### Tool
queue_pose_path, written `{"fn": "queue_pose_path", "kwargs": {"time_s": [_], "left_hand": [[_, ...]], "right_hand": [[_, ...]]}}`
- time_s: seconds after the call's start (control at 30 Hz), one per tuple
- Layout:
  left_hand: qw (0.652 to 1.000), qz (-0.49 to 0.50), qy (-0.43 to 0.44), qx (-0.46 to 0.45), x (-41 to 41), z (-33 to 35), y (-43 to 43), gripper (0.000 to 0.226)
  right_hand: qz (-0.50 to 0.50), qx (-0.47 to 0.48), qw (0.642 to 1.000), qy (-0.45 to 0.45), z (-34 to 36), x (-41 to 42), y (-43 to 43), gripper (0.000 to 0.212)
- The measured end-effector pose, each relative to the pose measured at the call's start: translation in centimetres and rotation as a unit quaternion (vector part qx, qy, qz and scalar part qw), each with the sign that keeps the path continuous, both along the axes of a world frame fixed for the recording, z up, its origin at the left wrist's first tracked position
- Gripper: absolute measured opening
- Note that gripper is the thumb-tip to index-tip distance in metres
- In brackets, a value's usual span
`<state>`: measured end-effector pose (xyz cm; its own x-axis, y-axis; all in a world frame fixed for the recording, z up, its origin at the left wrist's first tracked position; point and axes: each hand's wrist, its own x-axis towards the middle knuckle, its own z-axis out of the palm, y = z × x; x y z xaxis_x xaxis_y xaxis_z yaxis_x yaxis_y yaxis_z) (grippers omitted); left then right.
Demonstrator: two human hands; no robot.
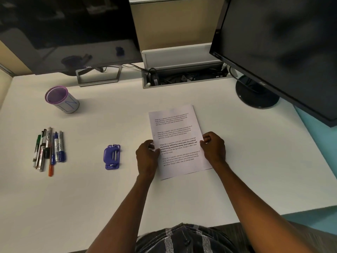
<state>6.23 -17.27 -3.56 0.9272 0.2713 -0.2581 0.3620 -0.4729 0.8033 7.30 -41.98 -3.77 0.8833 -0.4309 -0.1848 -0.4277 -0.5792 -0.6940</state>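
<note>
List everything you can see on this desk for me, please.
printed sheet: one, white with black text, desk centre
small stapler-like tool: one, purple, left of sheet
pens and markers: several, mixed colours, lying together far left
cup: one, white with purple rim, behind the pens
monitors: two, black, back left and back right
cable tray: one, grey, between the monitors
desk: one, white, under everything
left hand: one, grips the sheet's left edge
right hand: one, grips the sheet's right edge
</note>
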Motion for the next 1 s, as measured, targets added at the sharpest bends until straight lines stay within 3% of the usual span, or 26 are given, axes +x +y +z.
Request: {"fn": "queue_pose_path", "kwargs": {"time_s": [0.2, 0.47, 0.8, 1.0], "left_hand": [[0.998, -0.025, -0.015, 0.059, -1.1, 0.2, -0.2, 0.045], [0.971, -0.118, 0.021, 0.206, -2.8, -0.3, 0.1, 0.056], [0.96, -0.18, 0.038, 0.209, -5.5, -0.5, 1.9, 0.066], [0.962, -0.178, -0.018, 0.206, -5.3, 0.8, 4.9, 0.065]], "right_hand": [[0.02, -0.016, 1.0, -0.011, -0.1, -0.8, -0.1, 0.021], [0.088, -0.151, 0.984, 0.027, -0.4, -3.0, -0.9, 0.041], [0.121, -0.171, 0.977, 0.047, -0.3, -4.5, -0.7, 0.049], [0.067, -0.118, 0.991, 0.008, 1.5, -4.3, 2.5, 0.046]]}}
